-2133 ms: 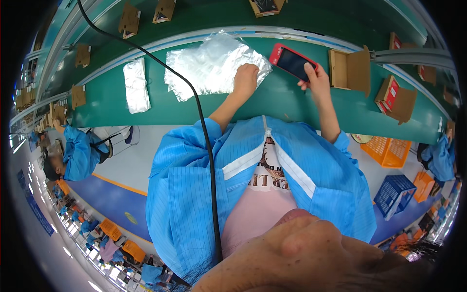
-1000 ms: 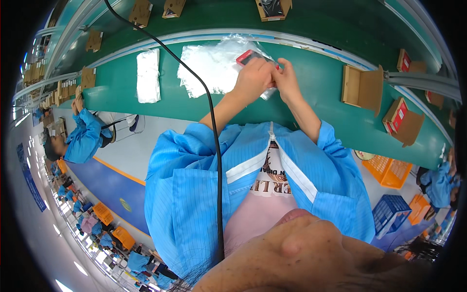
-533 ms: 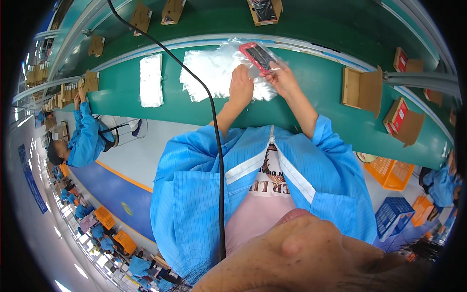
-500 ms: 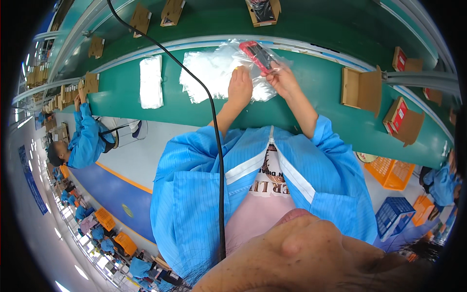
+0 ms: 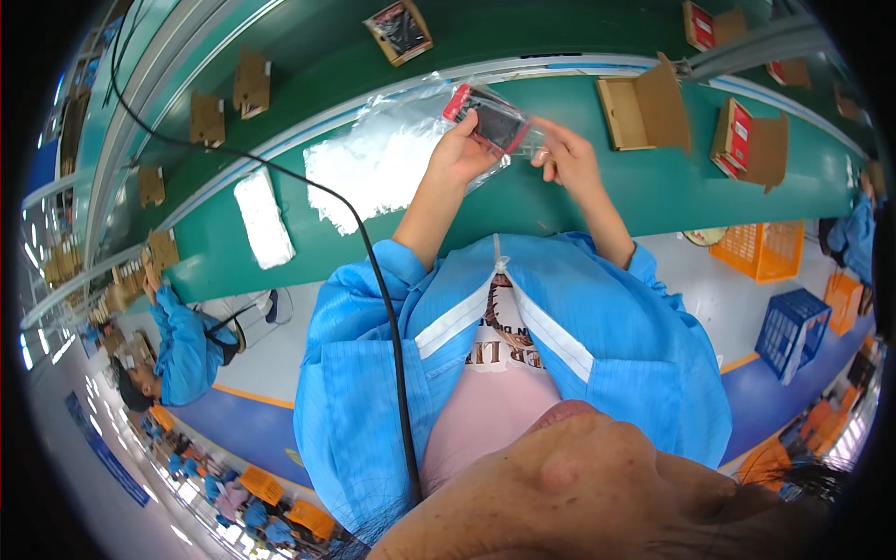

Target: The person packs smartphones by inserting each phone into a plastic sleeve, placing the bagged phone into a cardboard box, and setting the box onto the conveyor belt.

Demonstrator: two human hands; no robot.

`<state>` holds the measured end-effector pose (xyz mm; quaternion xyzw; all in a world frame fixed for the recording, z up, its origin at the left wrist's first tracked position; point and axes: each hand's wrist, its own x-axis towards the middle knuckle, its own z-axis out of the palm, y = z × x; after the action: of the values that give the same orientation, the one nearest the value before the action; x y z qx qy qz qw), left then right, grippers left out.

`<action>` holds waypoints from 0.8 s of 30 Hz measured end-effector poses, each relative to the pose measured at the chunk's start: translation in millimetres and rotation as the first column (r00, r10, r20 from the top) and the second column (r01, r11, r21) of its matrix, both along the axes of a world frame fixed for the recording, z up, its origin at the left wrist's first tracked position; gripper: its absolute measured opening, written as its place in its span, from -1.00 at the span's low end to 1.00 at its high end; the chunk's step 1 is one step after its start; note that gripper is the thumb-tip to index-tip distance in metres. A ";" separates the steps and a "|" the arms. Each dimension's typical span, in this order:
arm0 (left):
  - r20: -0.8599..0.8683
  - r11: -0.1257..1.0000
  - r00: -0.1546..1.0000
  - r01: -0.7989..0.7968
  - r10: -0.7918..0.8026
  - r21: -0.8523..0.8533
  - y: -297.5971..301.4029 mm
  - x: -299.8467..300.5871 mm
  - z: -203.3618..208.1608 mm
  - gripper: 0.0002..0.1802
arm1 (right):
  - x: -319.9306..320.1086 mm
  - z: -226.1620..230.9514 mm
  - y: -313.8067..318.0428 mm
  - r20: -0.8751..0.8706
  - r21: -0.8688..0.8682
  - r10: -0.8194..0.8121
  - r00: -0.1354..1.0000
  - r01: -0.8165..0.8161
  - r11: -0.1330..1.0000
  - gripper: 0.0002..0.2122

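Observation:
A red-and-black handheld device [image 5: 495, 124] with a dark face lies inside a clear plastic bag [image 5: 530, 142]. My left hand [image 5: 459, 157] grips the bagged device from its left side, thumb over the face. At the device's right end, my right hand [image 5: 569, 161] has its fingers bent at the bag's loose end, apparently pinching the film. Under and left of my left hand spreads a pile of clear plastic bags [image 5: 359, 173] on the green table [image 5: 523, 205].
A white stack of bags [image 5: 263, 219] lies further left. To the right stand an open cardboard box [image 5: 627, 114] and another box with a red item [image 5: 737, 140]. A conveyor [image 5: 317, 65] carrying boxes runs behind. A black cable [image 5: 359, 224] hangs across the view. A co-worker [image 5: 187, 350] sits at left.
The view has turned. My left hand has gone from the bag's edge to gripping the device; my right hand has let go of the device and moved to the bag's loose end.

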<state>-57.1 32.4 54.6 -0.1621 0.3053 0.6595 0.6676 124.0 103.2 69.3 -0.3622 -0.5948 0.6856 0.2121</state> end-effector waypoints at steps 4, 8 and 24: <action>0.014 0.990 0.995 0.101 -0.100 -0.100 6.3 18.4 0.9 -0.62 | 50.7 -14.4 0.2 -0.086 -0.227 -0.194 0.977 0.170 0.959 -0.74; -0.475 0.989 0.867 -0.135 0.149 0.064 7.2 2.6 3.9 -0.63 | 120.8 -22.1 23.9 0.109 0.415 -0.598 0.794 0.510 0.753 -0.65; -0.961 0.951 0.052 0.142 0.271 0.276 69.8 55.1 25.7 -0.70 | 144.0 -55.8 166.3 -0.008 0.813 -0.797 0.605 0.468 0.347 -0.36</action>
<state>-2.0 102.2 80.3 0.4248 0.5686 0.6554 0.2582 267.9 269.5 13.5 -0.5746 -0.6537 0.1447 0.4707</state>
